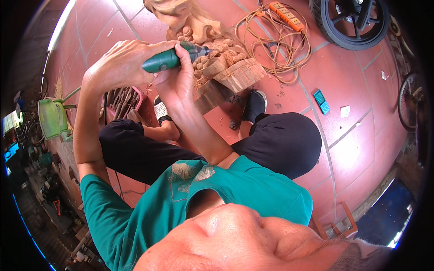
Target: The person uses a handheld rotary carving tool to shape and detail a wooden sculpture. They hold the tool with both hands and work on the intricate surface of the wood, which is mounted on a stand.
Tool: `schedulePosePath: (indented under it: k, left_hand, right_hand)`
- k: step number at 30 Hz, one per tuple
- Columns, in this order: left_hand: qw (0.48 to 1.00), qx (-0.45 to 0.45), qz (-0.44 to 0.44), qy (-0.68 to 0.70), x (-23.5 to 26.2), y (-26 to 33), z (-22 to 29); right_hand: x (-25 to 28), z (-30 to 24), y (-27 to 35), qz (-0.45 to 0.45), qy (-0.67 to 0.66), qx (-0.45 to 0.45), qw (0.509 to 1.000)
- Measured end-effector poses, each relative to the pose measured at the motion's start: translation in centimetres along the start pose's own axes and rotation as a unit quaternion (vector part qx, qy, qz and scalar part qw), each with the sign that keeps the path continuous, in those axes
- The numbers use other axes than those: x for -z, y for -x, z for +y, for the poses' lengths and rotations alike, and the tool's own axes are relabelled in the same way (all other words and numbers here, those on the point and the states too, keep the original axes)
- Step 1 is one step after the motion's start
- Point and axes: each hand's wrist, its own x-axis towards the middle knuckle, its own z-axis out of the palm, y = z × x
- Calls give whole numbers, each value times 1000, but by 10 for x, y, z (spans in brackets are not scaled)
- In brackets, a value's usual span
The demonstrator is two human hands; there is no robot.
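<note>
My left hand (121, 61) is closed over the back and top of a green rotary tool (163, 61), its thumb stretched along the body. From below, my right hand (175, 85) grips the same tool, thumb up on its side near the dark collar. The tool's thin tip points right and meets, or nearly meets, the carved wood (221, 61); exact contact is too small to tell. Rounded knobs and folds cover this pale brown carving, which has a rough, flat-sided base toward me and a smoother, flowing part (190, 18) at the far end.
A pink basket (141, 100) of chisel-like tools sits by my left leg. Beyond the carving lie a coiled cord (266, 67) and orange power strip (285, 17). A motorcycle wheel (355, 45), a phone (321, 102) and paper scraps (345, 111) are rightward; a green chair (50, 119) stands left.
</note>
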Motion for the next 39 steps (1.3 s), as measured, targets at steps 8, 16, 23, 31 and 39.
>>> schedulePosePath:
  k: [8,16,23,31,39]
  left_hand:
    - [1000,-8,14,13,-3,14,-5]
    - [997,-27,71,25,-10,42,-10]
    - [990,-10,140,23,-34,72,-20]
    - [989,73,125,30,-64,114,-29]
    - [987,9,127,96,-85,119,-41]
  right_hand:
    - [-1,5,6,-27,12,-14,999]
    - [-1,20,8,-7,42,-7,999]
    - [11,42,12,3,62,-22,998]
    - [27,69,27,19,103,-81,991]
    - [43,70,33,48,151,-78,984]
